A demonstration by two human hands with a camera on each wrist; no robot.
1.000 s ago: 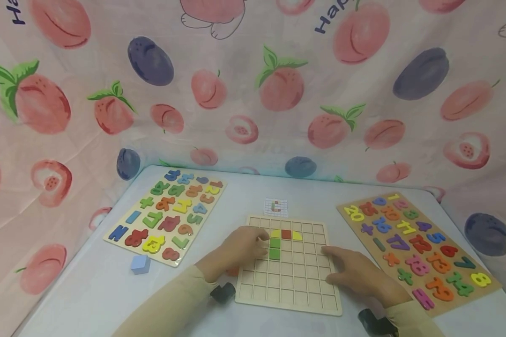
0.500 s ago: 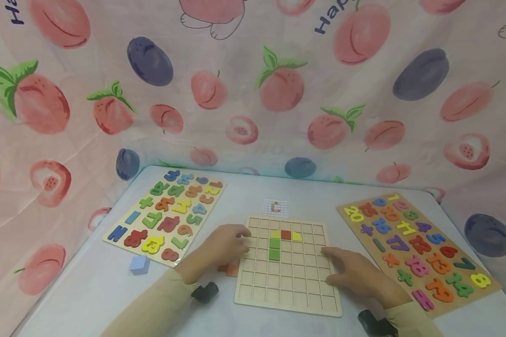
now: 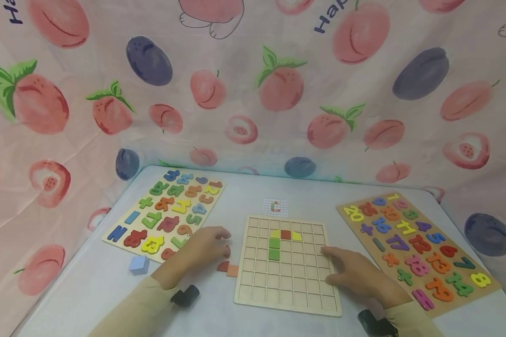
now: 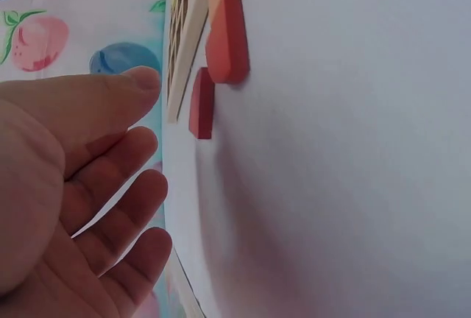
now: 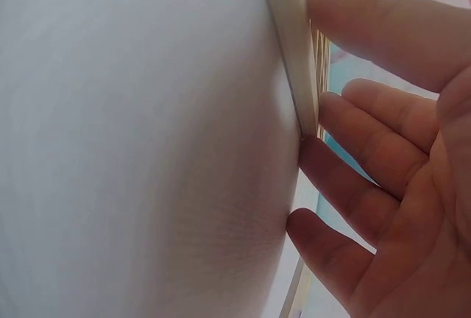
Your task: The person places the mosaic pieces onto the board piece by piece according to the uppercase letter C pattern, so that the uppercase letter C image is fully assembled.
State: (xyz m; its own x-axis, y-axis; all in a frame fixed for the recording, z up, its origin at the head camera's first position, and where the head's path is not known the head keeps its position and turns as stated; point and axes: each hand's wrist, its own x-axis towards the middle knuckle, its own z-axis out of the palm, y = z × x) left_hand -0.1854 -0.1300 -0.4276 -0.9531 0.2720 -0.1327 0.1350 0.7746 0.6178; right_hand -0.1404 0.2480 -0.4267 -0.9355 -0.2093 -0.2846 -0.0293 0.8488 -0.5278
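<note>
The left hand point(image 3: 202, 248) holds nothing, its fingers loosely bent in the air between nine and ten o'clock of the grid board point(image 3: 295, 290). The right hand point(image 3: 356, 271) rests relaxed against the board's edge at three o'clock, fingertips touching it without a clenched grip. Two red blocks point(image 4: 228, 46) and an orange block point(image 3: 232, 270) lie just beside the board at nine o'clock, with a blue block point(image 3: 139, 265) farther out that way. On the board, a red square point(image 3: 286, 235) has yellow pieces point(image 3: 297, 236) at its nine and three; below the nine-o'clock one, toward six, run two green squares point(image 3: 274, 254). A patterned card point(image 3: 281, 214) lies near twelve.
</note>
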